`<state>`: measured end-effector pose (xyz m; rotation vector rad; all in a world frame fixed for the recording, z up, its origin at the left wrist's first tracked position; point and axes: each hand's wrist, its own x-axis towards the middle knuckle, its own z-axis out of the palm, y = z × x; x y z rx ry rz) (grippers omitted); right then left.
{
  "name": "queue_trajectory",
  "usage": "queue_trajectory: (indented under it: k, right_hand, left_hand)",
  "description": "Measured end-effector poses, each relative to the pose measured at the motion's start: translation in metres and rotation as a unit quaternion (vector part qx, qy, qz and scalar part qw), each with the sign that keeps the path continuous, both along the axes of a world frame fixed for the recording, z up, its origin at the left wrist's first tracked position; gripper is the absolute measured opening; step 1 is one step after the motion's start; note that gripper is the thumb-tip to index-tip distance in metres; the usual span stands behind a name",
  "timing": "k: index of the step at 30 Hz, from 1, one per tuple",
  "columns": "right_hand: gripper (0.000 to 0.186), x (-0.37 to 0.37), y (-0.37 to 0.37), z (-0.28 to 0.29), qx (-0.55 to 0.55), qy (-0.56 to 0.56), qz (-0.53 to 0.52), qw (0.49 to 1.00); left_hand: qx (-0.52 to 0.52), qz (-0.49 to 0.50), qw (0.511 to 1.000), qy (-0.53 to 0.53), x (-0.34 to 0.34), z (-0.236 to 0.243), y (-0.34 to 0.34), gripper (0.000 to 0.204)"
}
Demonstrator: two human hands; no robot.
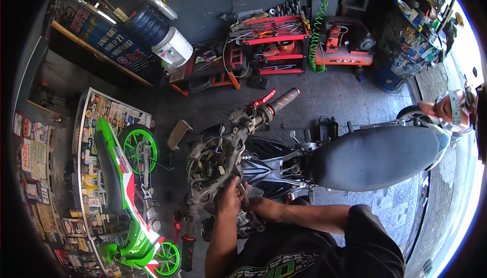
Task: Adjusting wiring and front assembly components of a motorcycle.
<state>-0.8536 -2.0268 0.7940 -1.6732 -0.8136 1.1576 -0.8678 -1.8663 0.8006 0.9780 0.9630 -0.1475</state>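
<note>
A partly stripped motorcycle lies before me, its front end with bare wiring (pixel 200 164) at the middle left and its long dark seat (pixel 375 157) to the right. My left hand (pixel 231 197) is closed just behind the handlebar clamp area. Close beside it, on the right, my right hand (pixel 265 209) is closed too, with its fingers toward the left hand. A slim pale piece (pixel 245 193) shows between the two hands; its kind is too small to tell. The far handlebar grip (pixel 285 101) is black with red, next to a red lever (pixel 263 98).
A green minibike-like motorcycle (pixel 122 169) stands at left before a glass display case (pixel 83 126). Along the far wall are a water dispenser (pixel 172 49), a red tool cart (pixel 304 37) and an orange compressor (pixel 340 59). A cluttered blue drum (pixel 388 78) stands far right.
</note>
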Motion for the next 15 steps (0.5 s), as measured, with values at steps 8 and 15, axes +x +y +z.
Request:
queue_trajectory:
  k: [8, 15]
  right_hand:
    - [0.037, 0.127, -0.042, 0.005, -0.096, -0.206, 0.002, 0.974]
    - [0.034, 0.024, -0.025, -0.014, -0.031, -0.070, -0.037, 0.996]
  left_hand:
    - [0.014, 0.002, 1.000, 0.005, 0.000, 0.006, -0.004, 0.038]
    - [0.028, 0.015, 0.999, 0.021, 0.002, 0.005, -0.005, 0.031]
